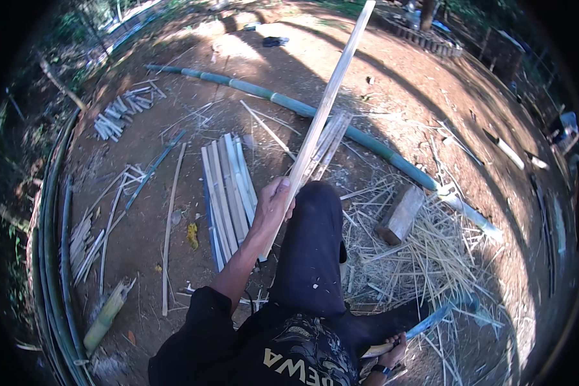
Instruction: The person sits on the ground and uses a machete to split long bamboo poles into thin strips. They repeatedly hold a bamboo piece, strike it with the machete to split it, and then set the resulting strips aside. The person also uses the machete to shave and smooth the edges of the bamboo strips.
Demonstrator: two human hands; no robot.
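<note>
My left hand (274,207) is closed round a long, pale bamboo slat (330,93), gripping it near its lower end beside my raised knee. The slat slants up and away to the right, its far end at the top of the view. Low on the right, my right hand (395,352) grips a machete (432,319) by its handle, the shiny blade pointing right over my lower leg. Left of my knee lies a row of split bamboo slats (224,186). Just beyond the knee, several shorter slats (333,143) lie partly behind the held one.
A long green bamboo pole (254,89) crosses the dirt ahead. To the right, a wooden block (402,215) sits among thin bamboo shavings (424,270). Cut pieces (125,110) are heaped at far left; long poles (50,257) line the left edge, near a thick bamboo section (107,318).
</note>
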